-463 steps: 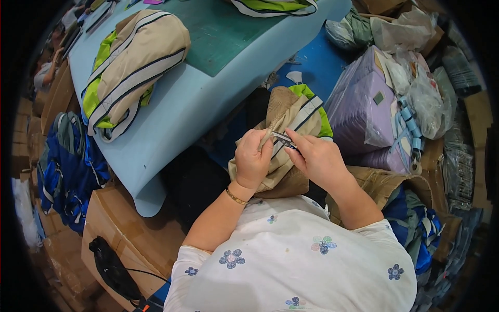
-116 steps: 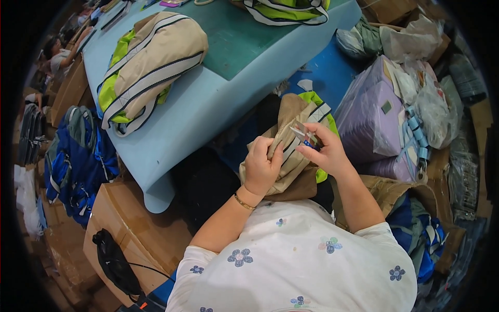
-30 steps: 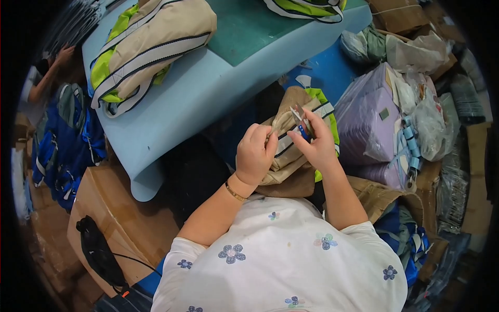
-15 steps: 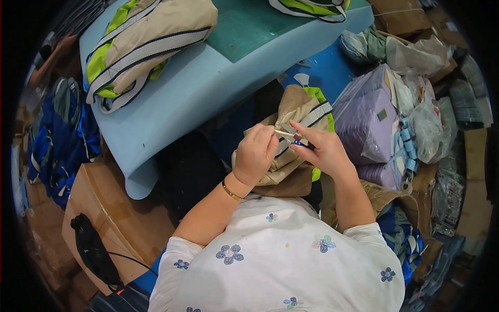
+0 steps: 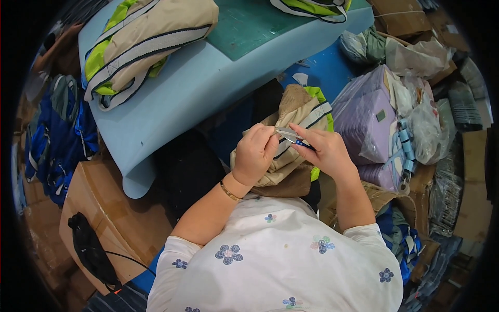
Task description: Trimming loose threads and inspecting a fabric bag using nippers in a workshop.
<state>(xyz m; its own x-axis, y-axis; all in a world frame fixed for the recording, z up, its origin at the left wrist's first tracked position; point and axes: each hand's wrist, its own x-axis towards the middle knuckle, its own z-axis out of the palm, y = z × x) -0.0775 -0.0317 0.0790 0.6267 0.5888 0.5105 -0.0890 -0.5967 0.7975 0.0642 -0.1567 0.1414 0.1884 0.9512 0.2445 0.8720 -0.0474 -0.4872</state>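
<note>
On my lap lies a beige bag (image 5: 295, 112) with lime green side panels and a white strap edged in dark blue. My left hand (image 5: 255, 151) is closed at its upper folds, thumb and fingertips pinched together; whether a thread is between them is too small to tell. In my right hand (image 5: 325, 151) is a pair of small thread snips (image 5: 291, 138) with a blue handle, gripped between thumb and fingers. Their metal blades point left, with the tips right by my left fingertips.
Ahead, a light blue table (image 5: 171, 96) with a green mat (image 5: 254, 31) bears another beige and green bag (image 5: 161, 39). Purple wrapped goods (image 5: 364, 112) are stacked at right. A cardboard box (image 5: 114, 208) with a black pouch (image 5: 88, 249) stands at left, near blue bags (image 5: 62, 130).
The snips have shifted slightly in my right hand, and their blades show more plainly now. My left hand keeps its pinch in nearly the same place.
</note>
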